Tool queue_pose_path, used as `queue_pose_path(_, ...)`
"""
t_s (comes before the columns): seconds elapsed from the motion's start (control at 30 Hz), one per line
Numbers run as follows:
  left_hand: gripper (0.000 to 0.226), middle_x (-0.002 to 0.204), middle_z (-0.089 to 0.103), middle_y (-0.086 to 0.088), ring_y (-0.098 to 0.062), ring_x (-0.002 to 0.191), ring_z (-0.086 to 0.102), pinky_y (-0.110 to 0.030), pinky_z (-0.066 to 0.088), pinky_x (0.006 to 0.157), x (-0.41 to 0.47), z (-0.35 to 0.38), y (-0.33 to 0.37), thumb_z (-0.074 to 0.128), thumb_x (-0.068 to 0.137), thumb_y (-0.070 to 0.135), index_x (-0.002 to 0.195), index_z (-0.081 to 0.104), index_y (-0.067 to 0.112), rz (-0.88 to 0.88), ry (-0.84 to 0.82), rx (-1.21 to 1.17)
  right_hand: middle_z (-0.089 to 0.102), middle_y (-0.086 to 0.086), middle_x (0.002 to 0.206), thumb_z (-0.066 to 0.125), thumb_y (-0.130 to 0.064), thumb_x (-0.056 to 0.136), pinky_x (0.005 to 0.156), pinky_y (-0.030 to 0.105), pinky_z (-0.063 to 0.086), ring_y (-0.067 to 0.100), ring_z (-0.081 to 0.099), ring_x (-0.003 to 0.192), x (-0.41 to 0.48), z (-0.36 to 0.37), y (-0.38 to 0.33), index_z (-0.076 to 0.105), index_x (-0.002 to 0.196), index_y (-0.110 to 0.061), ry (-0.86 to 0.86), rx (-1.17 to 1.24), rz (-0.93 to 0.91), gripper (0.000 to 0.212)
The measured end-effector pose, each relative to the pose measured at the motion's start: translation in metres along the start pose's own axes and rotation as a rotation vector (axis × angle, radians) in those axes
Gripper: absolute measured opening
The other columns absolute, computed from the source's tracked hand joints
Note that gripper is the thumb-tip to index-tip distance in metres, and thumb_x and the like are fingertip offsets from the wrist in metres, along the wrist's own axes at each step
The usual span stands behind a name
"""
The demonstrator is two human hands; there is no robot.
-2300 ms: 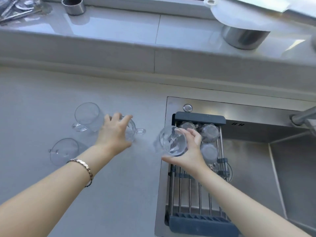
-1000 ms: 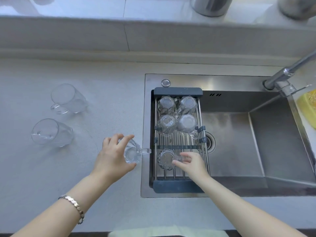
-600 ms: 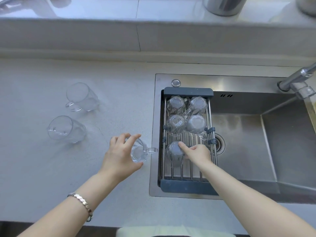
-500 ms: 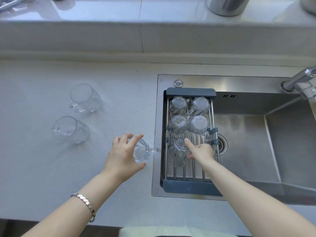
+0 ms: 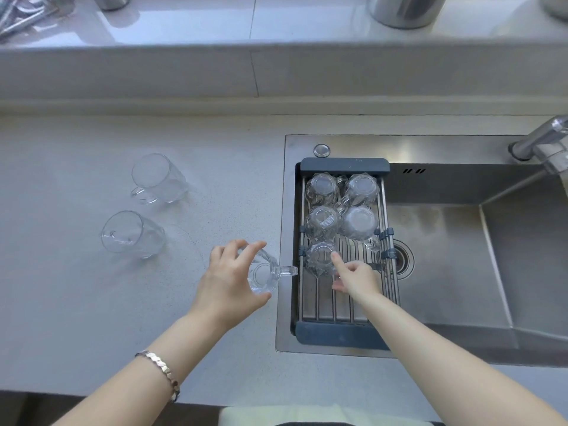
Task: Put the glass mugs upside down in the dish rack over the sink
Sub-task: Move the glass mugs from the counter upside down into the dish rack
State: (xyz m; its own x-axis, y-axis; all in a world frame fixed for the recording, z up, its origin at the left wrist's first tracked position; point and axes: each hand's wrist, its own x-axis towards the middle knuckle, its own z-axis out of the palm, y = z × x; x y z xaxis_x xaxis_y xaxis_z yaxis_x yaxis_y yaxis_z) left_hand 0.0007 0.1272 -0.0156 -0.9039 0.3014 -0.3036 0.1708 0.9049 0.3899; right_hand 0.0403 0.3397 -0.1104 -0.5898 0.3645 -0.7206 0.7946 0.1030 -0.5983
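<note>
The dish rack [image 5: 344, 166] spans the left end of the sink. Several glass mugs stand upside down in it, two rows of two at the far end. One more upturned mug [image 5: 319, 259] stands just behind them on the left. My right hand [image 5: 356, 278] is over the rack, its index fingertip touching that mug's side, gripping nothing. My left hand [image 5: 227, 278] grips another glass mug [image 5: 264, 275] at the counter's edge beside the sink, handle pointing at the rack. Two mugs [image 5: 158, 179] [image 5: 132, 235] stand mouth up on the counter to the left.
The steel sink basin [image 5: 445, 256] with its drain [image 5: 402, 259] lies right of the rack, and a faucet [image 5: 544, 142] is at the far right. On the raised ledge behind are a metal pot [image 5: 402, 10] and utensils [image 5: 21, 13].
My right hand set its mug upside down in the rack, slid it toward the others and let go. My left hand brought its mug from the counter to the sink's edge.
</note>
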Motion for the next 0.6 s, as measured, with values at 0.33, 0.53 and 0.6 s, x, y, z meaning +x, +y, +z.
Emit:
queue_pose_path(0.33,0.071,0.11,0.058,0.012,-0.008,0.1,0.061,-0.036,0.057,0.087,0.0,0.007,0.051,0.079,0.039,0.048,0.104,0.05,0.055,-0.089,-0.288,-0.834,0.054,-0.042,0.113,0.084,-0.003,0.061,0.085,0.006,0.045,-0.009,0.057,0.109,-0.089,-0.038,0.004,0.041,0.115,-0.045,-0.331,0.14,-0.498,0.08)
queue_pose_path(0.53,0.054,0.121,0.051,0.005,-0.014,0.107,0.061,-0.024,0.05,0.085,0.012,0.034,0.067,0.071,0.079,0.028,0.127,0.047,0.032,-0.089,-0.361,-0.717,0.052,-0.014,0.098,0.087,-0.03,0.052,0.074,0.006,0.043,-0.006,0.056,0.09,-0.084,-0.085,0.006,0.053,0.109,-0.043,0.077,-0.3,-0.518,0.068)
queue_pose_path(0.6,0.042,0.117,0.053,0.005,-0.014,0.107,0.059,-0.024,0.045,0.086,0.014,0.034,0.064,0.064,0.084,0.026,0.124,0.051,0.026,-0.108,-0.318,-0.635,0.045,-0.003,0.094,0.082,-0.04,0.057,0.07,0.023,0.044,0.013,0.057,0.082,-0.076,-0.089,0.006,0.054,0.115,-0.036,0.207,-0.515,-0.405,0.065)
